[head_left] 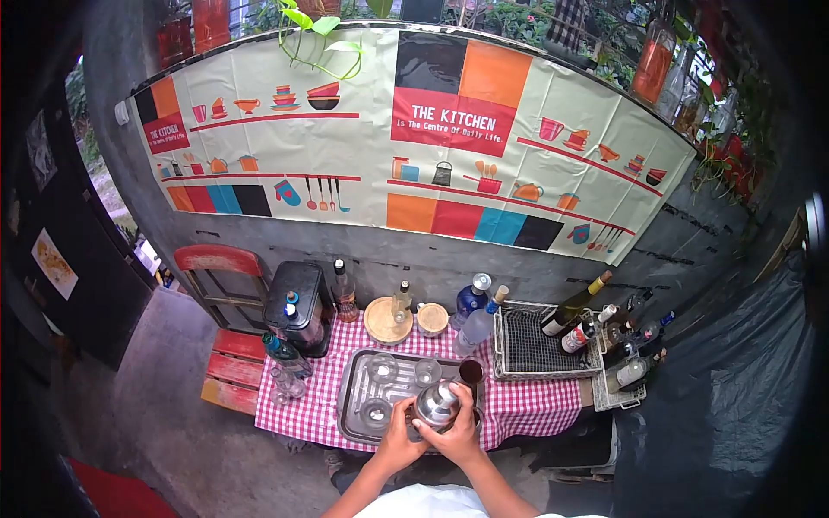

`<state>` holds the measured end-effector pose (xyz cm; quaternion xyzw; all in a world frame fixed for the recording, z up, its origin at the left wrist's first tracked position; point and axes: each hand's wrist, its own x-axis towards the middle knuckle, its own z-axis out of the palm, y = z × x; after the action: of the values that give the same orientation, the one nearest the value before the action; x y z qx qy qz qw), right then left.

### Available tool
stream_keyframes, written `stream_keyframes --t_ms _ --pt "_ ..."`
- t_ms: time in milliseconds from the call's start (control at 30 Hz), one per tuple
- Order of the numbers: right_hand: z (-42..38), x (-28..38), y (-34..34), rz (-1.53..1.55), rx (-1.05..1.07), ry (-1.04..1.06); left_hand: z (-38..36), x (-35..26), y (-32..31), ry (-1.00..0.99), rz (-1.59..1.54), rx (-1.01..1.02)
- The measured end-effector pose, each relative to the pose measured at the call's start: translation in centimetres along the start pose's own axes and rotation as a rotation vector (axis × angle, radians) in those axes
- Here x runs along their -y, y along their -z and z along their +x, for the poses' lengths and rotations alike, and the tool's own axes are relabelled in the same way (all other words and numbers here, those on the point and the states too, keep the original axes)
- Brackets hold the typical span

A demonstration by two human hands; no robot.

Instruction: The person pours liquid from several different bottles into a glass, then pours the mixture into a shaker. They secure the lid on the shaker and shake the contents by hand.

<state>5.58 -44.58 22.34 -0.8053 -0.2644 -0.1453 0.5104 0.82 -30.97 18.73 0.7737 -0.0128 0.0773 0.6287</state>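
A metal cocktail shaker is held between both my hands over the near right part of a metal tray. My left hand wraps its left side. From the right, my right hand grips it, with fingers up near the cap. Clear glasses stand on the tray: one at the back left, one at the back middle and one at the front left. A dark cup is just beyond my right hand. What the shaker contains is hidden.
A red checked cloth covers the table. Bottles, including a blue one, line the back. At right is a wire basket with bottles. A black bin-like container and small glasses are at left, beside a red chair.
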Motion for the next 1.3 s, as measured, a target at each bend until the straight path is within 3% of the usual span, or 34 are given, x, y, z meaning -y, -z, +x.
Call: stream_keyframes --t_ms 67,200,267,367,433,600,733,800,867,933,1033,1100,1133,1233,1300 --pt "-0.7 -0.6 -0.4 0.043 0.004 -0.043 0.0 -0.5 0.3 -0.048 0.122 0.003" --pt "0.0 -0.3 -0.9 0.592 -0.198 -0.478 0.0 -2.5 2.3 -0.014 0.134 0.013" --pt "0.1 -1.0 -2.1 1.015 -0.403 -0.760 0.3 -3.0 3.2 -0.023 0.102 -0.010" --pt "-1.5 -3.8 -4.5 1.306 -0.401 -0.980 1.3 -4.5 4.8 -0.142 0.201 0.050" --pt "-0.7 -1.4 -5.0 1.421 -0.395 -1.115 1.8 -4.5 5.6 -0.205 0.239 0.066" --pt "-1.0 -1.4 -7.4 1.473 -0.442 -1.065 2.7 -3.7 8.1 -0.247 0.256 0.150" --pt "0.5 -0.6 -8.6 1.214 -0.604 -0.947 3.3 -3.1 10.2 -0.224 0.205 0.174" --pt "1.6 1.3 -8.5 0.911 -0.624 -0.675 3.5 -2.6 11.0 -0.222 0.186 0.211" --pt "2.8 3.1 -8.1 0.845 -0.589 -0.606 3.5 -2.4 11.6 -0.141 0.106 0.216" --pt "3.7 4.5 -8.2 0.397 -0.442 -0.350 3.7 -1.6 12.2 -0.124 0.100 0.257" --pt "3.9 6.1 -9.4 0.302 -0.340 -0.274 4.1 -0.1 12.7 -0.088 -0.028 0.268" --pt "3.7 6.2 -10.1 -0.053 -0.220 -0.068 4.1 0.2 13.4 -0.138 0.024 0.247" --pt "4.0 6.9 -10.3 -0.089 -0.208 0.043 4.2 0.2 13.8 -0.190 0.078 0.221" --pt "3.7 6.9 -11.8 -0.091 -0.209 0.091 4.2 -0.1 15.2 -0.176 0.069 0.260" --pt "3.0 6.2 -12.6 -0.030 -0.219 -0.052 4.1 -0.1 15.8 -0.168 0.066 0.283"
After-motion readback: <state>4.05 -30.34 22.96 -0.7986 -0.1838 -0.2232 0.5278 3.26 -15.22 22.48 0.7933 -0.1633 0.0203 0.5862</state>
